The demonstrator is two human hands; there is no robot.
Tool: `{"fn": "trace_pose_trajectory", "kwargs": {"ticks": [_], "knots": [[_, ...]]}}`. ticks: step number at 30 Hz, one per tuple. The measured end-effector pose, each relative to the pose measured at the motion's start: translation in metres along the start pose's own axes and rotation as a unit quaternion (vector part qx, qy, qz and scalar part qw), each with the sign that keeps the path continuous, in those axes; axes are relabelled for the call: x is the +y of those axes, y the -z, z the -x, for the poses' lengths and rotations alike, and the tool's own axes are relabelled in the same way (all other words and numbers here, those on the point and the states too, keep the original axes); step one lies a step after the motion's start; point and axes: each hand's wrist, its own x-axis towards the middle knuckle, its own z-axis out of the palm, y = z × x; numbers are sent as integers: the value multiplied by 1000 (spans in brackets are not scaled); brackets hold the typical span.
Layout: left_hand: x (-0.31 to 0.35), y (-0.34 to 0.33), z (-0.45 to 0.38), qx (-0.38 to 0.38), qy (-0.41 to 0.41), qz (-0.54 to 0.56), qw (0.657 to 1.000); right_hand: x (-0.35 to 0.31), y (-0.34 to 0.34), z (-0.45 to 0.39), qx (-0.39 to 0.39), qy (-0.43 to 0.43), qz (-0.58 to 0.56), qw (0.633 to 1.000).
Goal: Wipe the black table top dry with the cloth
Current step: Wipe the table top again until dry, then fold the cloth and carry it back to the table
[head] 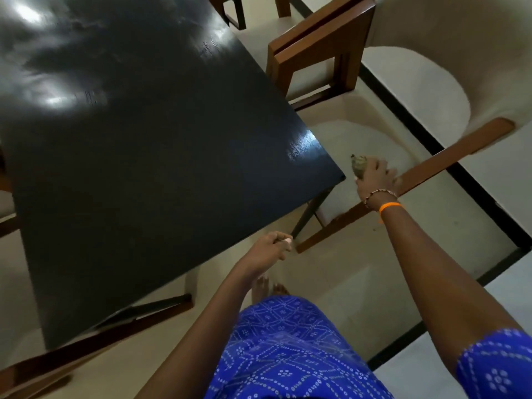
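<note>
The black table top (149, 156) fills the left and centre, glossy, with pale smeared reflections at its far left. My right hand (375, 178) is off the table, just right of its near corner, above a chair seat. It grips a small crumpled greenish-brown cloth (357, 163) that sticks out past the fingers. My left hand (272, 245) hangs below the table's near edge with its fingers curled in. A small pale spot shows at its fingertips, and I cannot tell what that is.
A white cushioned chair (359, 139) with a brown wooden arm (449, 156) stands right of the corner. Another wooden chair (322, 50) is at the far right edge, and a chair frame (95, 344) lies under the near edge. Black floor strips (431, 136) cross the pale floor.
</note>
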Motion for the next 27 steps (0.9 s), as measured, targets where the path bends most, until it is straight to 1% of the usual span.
{"fn": "trace_pose_trajectory", "kwargs": {"ticks": [1,2,3,4,5,6,7,8,10,12,13,16,18,19,20,21,22,24,25,26,27], "knots": [[5,2,-2,-5,-6,3,1000,-1,3,2,-17,-34,-71,997],[12,3,-5,-11,-13,9,1000,-3,4,4,-39,-53,-153,986],[19,4,-9,-17,-18,19,1000,-6,6,9,-65,-62,-241,966],[28,4,-14,-20,-22,35,999,-11,11,15,-83,-54,-316,944],[35,4,-20,-19,-25,55,998,-17,15,24,-94,-37,-363,926],[43,5,-25,-18,-33,69,997,-22,20,34,-100,-13,-386,917],[50,6,-30,-23,-45,75,996,-27,23,42,-98,19,-387,917],[58,5,-35,-40,-58,76,995,-32,26,48,-85,52,-370,924],[71,2,-45,-84,-78,83,990,-41,36,59,-56,112,-278,952],[86,-4,-52,-116,-103,87,984,-43,46,67,-27,135,-174,975],[93,-10,-55,-126,-114,84,982,-41,50,70,-17,130,-152,980],[109,-30,-65,-117,-146,56,981,-29,58,76,14,120,-160,980],[119,-48,-71,-107,-160,45,980,-8,64,75,21,115,-209,971],[123,-58,-77,-105,-158,49,981,6,66,73,16,108,-253,961],[127,-68,-81,-106,-155,55,981,18,71,73,5,102,-310,945],[133,-81,-87,-112,-152,53,981,35,73,71,-4,78,-381,921],[140,-93,-92,-119,-143,53,981,50,77,69,-12,47,-462,886],[153,-122,-107,-138,-124,47,982,85,78,62,2,-28,-599,801],[156,-130,-110,-144,-118,46,981,98,73,59,9,-73,-641,764],[166,-152,-118,-151,-111,44,981,122,69,52,13,-130,-675,727],[171,-168,-127,-157,-103,47,981,141,64,46,-4,-180,-707,683]]}}
